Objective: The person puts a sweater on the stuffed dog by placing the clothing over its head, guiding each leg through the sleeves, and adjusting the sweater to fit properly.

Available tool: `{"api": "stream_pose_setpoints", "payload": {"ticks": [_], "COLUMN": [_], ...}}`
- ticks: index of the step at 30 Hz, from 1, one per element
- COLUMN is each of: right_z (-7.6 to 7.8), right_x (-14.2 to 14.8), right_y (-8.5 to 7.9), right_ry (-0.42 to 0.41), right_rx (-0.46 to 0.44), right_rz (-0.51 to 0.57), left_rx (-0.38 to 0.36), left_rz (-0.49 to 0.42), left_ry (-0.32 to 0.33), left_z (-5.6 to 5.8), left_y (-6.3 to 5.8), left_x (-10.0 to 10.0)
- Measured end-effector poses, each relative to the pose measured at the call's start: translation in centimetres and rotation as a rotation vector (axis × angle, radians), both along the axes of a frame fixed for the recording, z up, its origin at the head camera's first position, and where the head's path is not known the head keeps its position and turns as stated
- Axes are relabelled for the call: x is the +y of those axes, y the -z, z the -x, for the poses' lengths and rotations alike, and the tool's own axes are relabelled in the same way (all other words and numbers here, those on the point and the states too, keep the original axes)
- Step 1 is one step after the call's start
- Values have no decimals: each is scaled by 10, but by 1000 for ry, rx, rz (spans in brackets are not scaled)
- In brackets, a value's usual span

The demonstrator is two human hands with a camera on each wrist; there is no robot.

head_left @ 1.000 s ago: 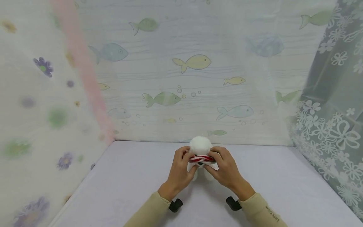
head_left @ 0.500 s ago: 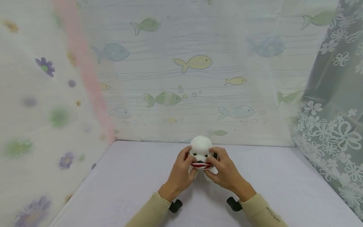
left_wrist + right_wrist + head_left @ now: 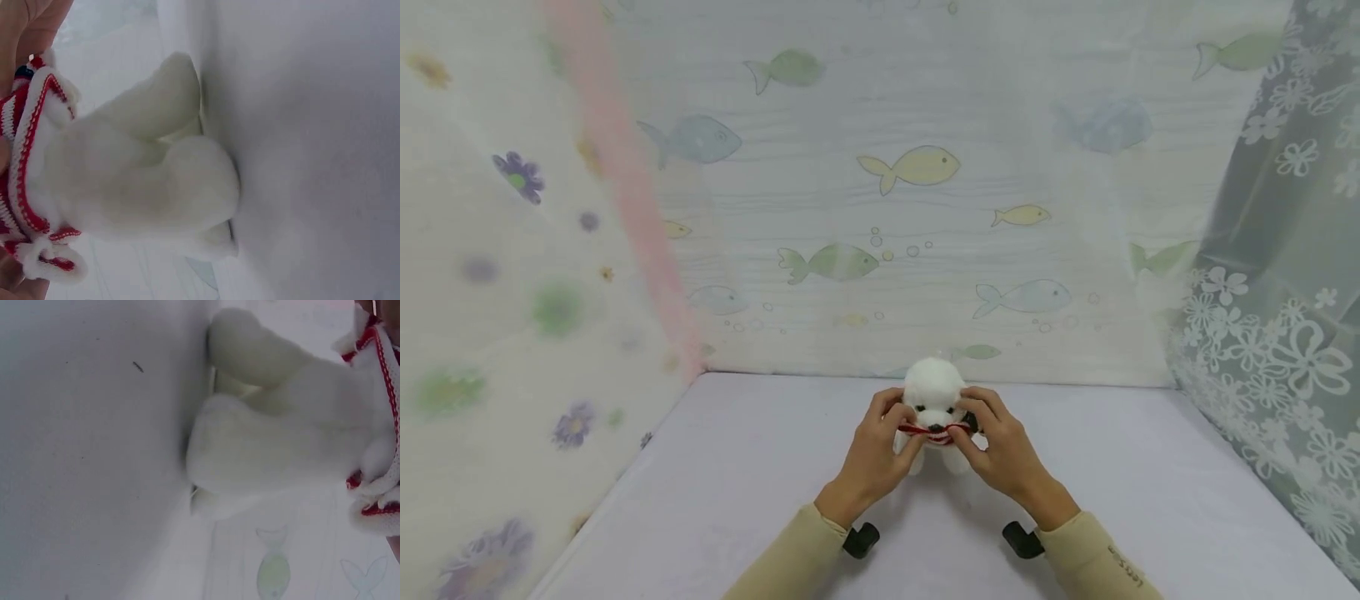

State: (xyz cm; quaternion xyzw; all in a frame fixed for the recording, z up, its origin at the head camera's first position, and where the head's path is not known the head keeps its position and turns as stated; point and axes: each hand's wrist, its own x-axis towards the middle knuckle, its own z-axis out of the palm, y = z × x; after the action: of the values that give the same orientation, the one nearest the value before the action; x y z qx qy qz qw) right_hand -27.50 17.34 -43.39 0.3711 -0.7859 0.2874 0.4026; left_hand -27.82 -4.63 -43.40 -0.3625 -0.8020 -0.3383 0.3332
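A white plush dog (image 3: 934, 382) stands on its legs on the table, facing me, its dark eyes and nose showing. Around its muzzle and neck sits a red-and-white knitted garment (image 3: 940, 437). My left hand (image 3: 874, 446) pinches one side of the knit, thumb below and fingers above; my right hand (image 3: 1004, 446) does the same on the other side. From the left wrist, the garment's trimmed edge (image 3: 19, 169) hangs around the plush body, above its rounded legs (image 3: 200, 178). The right wrist view shows the dog's white body (image 3: 281, 440) and the trim near the right fingers.
A white cloth covers the table (image 3: 760, 467). Behind it hangs a curtain (image 3: 925, 217) printed with fish; a flowered curtain (image 3: 527, 333) stands left and a translucent one (image 3: 1285, 292) right. Black wrist devices (image 3: 861, 541) sit under both sleeves.
The knit band has slid down from over the dog's eyes to below the nose, uncovering the eyes. Its sides are now drawn up slightly beside the muzzle. Both hands keep hold of it.
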Motion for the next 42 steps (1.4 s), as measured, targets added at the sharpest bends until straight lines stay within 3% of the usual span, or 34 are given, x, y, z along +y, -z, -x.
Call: {"api": "stream_pose_setpoints", "payload": {"ticks": [5,13,18,26,31,36,39,42], "right_z": [-2,-5,-2,-5,-4,-6,-7,-7], "right_x": [3,7,7,1,-2,-5,-7,-8], "right_y": [-1,7,10,8,-1,-19,-29,-32], "right_ry": [26,27,10,67,40,-20,-58,-43], "right_rx": [-50,-129,-156,-310,-285,-226,-198,-181], "right_rz": [-8,-64,-32,10,53,124,164,154], "left_rx": [-1,-148,-115,-115,-55,-11,-29,-99], "left_rz": [6,29,-43,-67,-80,-141,-169,-162], "left_ry": [-3,32,18,11,14,0,-17,-29], "left_z": [1,-5,-1,0,1,-1,-3,-6], "left_y": [3,15,14,9,4,-13,-22,-27], "left_x": [0,-5,-1,4,5,7,8,8]}}
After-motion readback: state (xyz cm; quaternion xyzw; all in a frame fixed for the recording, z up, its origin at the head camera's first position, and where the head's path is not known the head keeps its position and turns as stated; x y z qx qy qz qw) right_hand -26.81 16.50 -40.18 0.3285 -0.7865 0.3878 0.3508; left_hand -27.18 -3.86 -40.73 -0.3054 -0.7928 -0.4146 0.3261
